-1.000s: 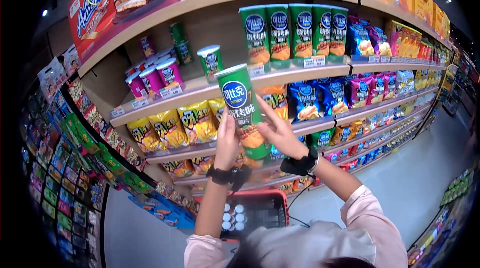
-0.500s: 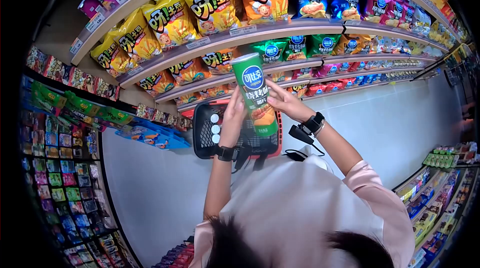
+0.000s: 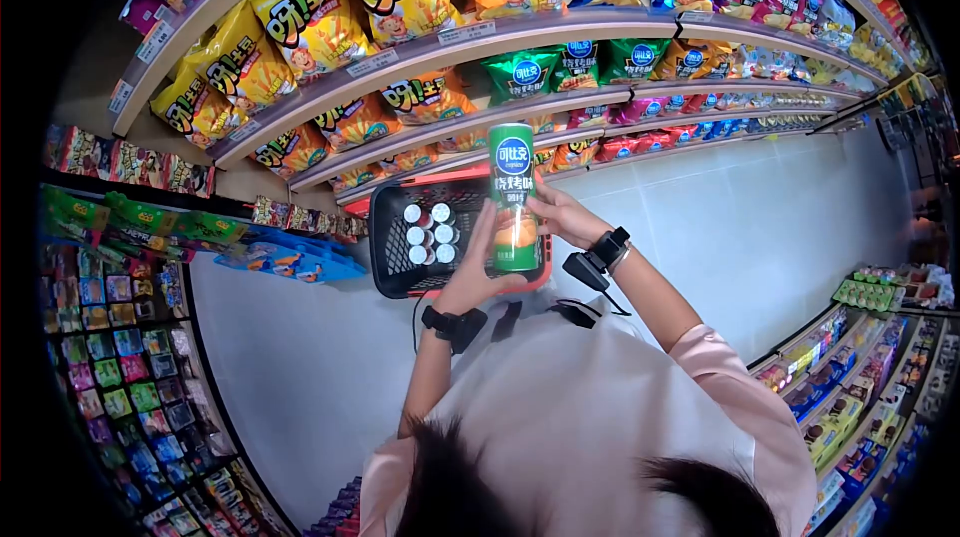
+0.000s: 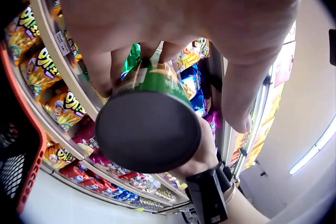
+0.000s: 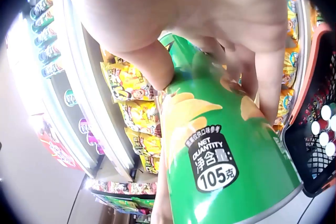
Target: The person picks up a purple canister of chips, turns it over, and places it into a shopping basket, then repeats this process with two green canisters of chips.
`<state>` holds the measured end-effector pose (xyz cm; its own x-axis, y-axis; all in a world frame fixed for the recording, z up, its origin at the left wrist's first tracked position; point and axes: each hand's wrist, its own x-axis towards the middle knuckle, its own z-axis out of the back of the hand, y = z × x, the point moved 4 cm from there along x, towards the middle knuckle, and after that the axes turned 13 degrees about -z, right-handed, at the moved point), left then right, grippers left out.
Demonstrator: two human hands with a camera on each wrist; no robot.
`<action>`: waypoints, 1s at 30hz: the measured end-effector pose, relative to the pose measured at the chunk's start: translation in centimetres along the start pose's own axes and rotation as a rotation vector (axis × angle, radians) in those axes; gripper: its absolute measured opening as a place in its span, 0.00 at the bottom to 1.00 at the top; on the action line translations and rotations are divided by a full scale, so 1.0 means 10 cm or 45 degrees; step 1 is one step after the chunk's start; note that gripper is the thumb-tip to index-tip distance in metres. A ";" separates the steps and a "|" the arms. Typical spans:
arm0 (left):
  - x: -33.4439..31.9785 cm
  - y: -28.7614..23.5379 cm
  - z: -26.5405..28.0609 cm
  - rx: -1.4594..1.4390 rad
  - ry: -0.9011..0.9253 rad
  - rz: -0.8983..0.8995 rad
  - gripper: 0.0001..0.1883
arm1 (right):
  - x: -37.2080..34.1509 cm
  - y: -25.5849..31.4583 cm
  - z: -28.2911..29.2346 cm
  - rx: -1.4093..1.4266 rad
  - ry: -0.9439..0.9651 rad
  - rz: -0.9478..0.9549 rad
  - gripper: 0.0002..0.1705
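Observation:
A tall green chip canister (image 3: 515, 202) stands upright between the two hands, its printed front facing the head camera. My right hand (image 3: 575, 219) grips its right side, thumb on the front; the right wrist view shows thumb and fingers around the green canister (image 5: 236, 150). Along the lower left side lies my left hand (image 3: 475, 269), fingers straight, thumb spread away. In the left wrist view the canister's dark base (image 4: 149, 129) faces the camera, and the left thumb is apart from it. A black basket with a red rim (image 3: 545, 267) is below, holding several white-topped items (image 3: 417, 235).
Curved shelves (image 3: 420, 55) of yellow, orange, blue and green snack bags run across the front. Small hanging packets (image 3: 110, 372) line a rack at left. More stocked shelves (image 3: 850, 392) stand at lower right. Pale floor (image 3: 690, 197) lies between them.
The view has tilted down from the upper shelf to the basket and floor. The canister has moved lower and turned more upright; the left thumb has spread away from it.

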<state>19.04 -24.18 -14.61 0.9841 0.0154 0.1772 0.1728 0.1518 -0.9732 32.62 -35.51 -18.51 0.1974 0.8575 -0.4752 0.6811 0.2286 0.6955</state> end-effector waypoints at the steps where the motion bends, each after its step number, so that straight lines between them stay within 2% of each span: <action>1: -0.01 -0.02 -0.01 0.095 0.017 -0.024 0.56 | -0.01 -0.02 0.00 0.080 0.018 -0.001 0.30; 8: -0.08 0.06 -0.05 0.097 -0.043 -0.031 0.55 | -0.13 0.03 -0.09 0.109 -0.013 -0.016 0.33; 16: -0.06 -0.02 -0.08 -0.183 -0.120 -0.018 0.57 | -0.16 0.17 -0.11 -0.077 -0.108 0.028 0.32; 22: -0.02 0.02 -0.07 -0.162 -0.197 -0.070 0.58 | -0.17 0.41 -0.21 -0.307 -0.138 0.051 0.39; 26: 0.03 -0.02 -0.09 0.012 -0.348 -0.032 0.57 | -0.12 0.42 -0.28 -0.414 -0.150 0.198 0.39; 28: 0.06 -0.08 -0.08 0.126 -0.411 0.027 0.56 | -0.14 0.47 -0.37 -0.551 -0.234 0.300 0.34; 30: 0.06 -0.12 -0.05 0.034 -0.428 0.049 0.54 | -0.11 0.46 -0.35 -0.634 -0.300 0.367 0.31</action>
<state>19.44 -24.89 -13.38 0.9202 0.3457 0.1835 0.1306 0.1708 -0.9766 33.05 -33.81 -12.87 0.5135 0.8048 -0.2977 0.1778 0.2396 0.9544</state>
